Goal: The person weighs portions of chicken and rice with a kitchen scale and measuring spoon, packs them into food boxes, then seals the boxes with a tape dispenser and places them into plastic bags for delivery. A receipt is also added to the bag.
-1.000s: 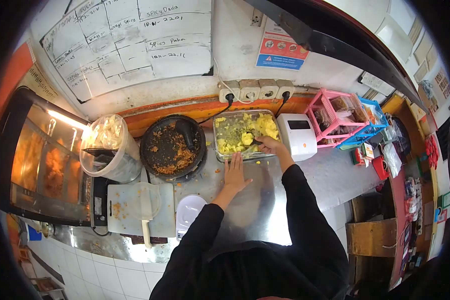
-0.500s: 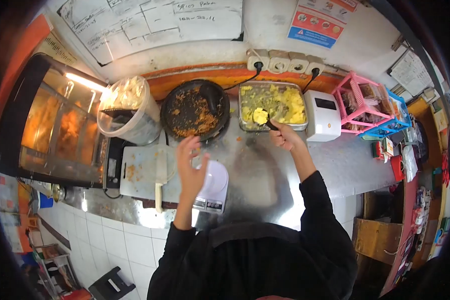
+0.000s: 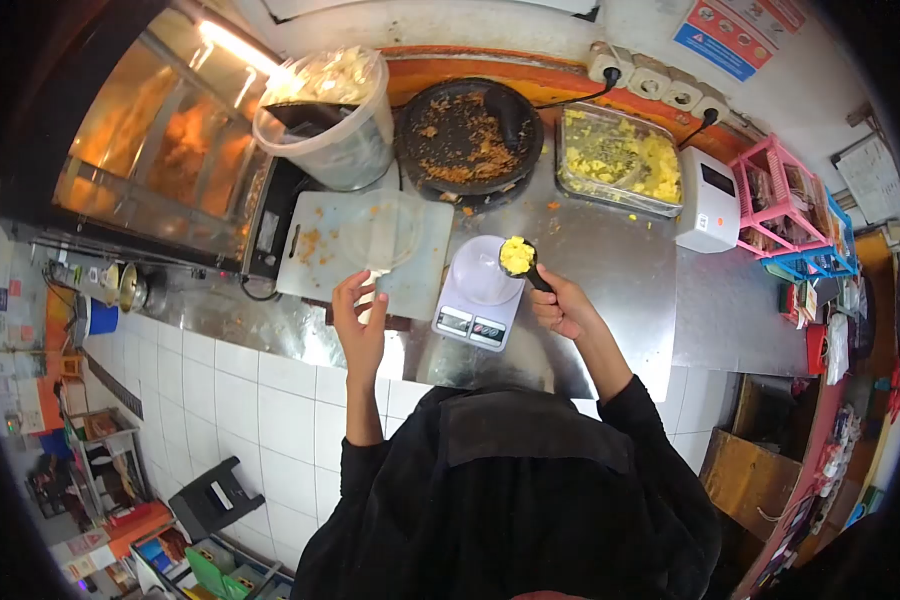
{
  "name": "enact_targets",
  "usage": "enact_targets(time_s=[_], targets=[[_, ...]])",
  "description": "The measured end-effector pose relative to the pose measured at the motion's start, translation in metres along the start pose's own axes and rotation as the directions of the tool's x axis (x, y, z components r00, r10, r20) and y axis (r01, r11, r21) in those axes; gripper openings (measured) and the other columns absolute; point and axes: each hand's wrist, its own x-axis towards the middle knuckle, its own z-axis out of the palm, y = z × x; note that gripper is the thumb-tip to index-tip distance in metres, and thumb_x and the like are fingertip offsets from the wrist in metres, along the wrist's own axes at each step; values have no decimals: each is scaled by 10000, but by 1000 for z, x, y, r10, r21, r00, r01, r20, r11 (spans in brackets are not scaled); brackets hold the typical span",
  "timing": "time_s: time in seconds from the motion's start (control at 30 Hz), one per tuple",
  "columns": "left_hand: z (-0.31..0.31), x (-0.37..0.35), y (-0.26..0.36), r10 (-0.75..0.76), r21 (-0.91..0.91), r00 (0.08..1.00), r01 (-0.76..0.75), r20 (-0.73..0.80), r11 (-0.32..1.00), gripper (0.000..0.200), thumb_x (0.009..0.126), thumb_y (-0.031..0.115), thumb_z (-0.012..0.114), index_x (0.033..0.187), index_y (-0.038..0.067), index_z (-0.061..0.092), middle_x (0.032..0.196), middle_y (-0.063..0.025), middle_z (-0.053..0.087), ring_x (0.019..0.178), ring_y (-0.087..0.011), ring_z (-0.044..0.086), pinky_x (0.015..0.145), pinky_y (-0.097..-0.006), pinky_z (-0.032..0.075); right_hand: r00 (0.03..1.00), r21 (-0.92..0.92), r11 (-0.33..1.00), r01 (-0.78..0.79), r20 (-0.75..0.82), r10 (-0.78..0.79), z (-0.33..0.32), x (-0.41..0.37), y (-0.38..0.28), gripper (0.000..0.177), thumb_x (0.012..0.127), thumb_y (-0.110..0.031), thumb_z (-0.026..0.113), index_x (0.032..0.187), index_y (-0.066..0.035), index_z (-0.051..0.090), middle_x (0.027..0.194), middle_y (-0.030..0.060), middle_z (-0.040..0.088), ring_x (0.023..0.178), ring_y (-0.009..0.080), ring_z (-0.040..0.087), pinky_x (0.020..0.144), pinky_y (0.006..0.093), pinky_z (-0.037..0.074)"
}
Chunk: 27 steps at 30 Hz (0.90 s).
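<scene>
My right hand point(image 3: 560, 303) is closed round the black handle of a scoop point(image 3: 530, 268). The scoop is heaped with yellow scrambled egg point(image 3: 516, 253) and hangs over the right edge of a lilac kitchen scale point(image 3: 475, 310) with a round plate. My left hand point(image 3: 358, 312), thumb and fingers apart, is at the front edge of a white cutting board point(image 3: 313, 262). It overlaps the pale handle of a knife point(image 3: 377, 272) lying there. A clear round plastic piece point(image 3: 406, 228) overlaps the blade. More egg is in a glass tray point(image 3: 620, 203) at the back.
A black pan point(image 3: 450, 150) with brown crumbs stands behind the board, beside a clear bucket point(image 3: 355, 150). A lit display warmer point(image 3: 160, 180) is at left. Right of the tray stand a white device point(image 3: 708, 205) and pink baskets point(image 3: 785, 205). Sockets point(image 3: 650, 75) line the wall.
My right hand has lifted the scoop of egg away from the glass tray and brought it to the scale. My left hand has lowered toward the board's front edge. The view has shifted.
</scene>
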Motion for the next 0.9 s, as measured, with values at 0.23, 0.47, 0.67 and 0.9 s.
enact_targets(time_s=[0.23,0.47,0.67,0.9], targets=[[-16,0,-10,38,-7,999,-38,9,999,303,742,62,570,1038,72,508,1059,-64,468,895,-161,515,715,-282,410,992,35,992,119,-38,-118,9,11,19,323,878,-398,376,697,-135,331,467,-59,262,333,38,194,299,193,162],[-25,2,-15,24,23,999,-25,29,999,301,738,67,570,1033,65,510,1048,-66,471,880,-159,518,710,-275,408,902,-171,928,330,-233,-364,26,20,36,208,871,-334,428,871,-126,438,484,-66,284,350,31,210,317,186,146],[-30,6,-21,41,21,997,-42,63,999,286,741,72,567,1022,65,513,1048,-68,474,879,-157,516,699,-274,408,451,-944,149,294,0,-893,20,45,60,412,850,-287,471,1212,-120,368,519,70,477,370,169,436,371,294,350],[-38,8,-22,57,60,996,-61,64,996,282,744,61,562,1022,59,513,1057,-74,468,896,-159,507,690,-269,416,440,-985,-163,-55,122,-890,33,42,71,429,831,-237,477,1233,-143,358,669,159,570,537,329,555,482,396,428]])
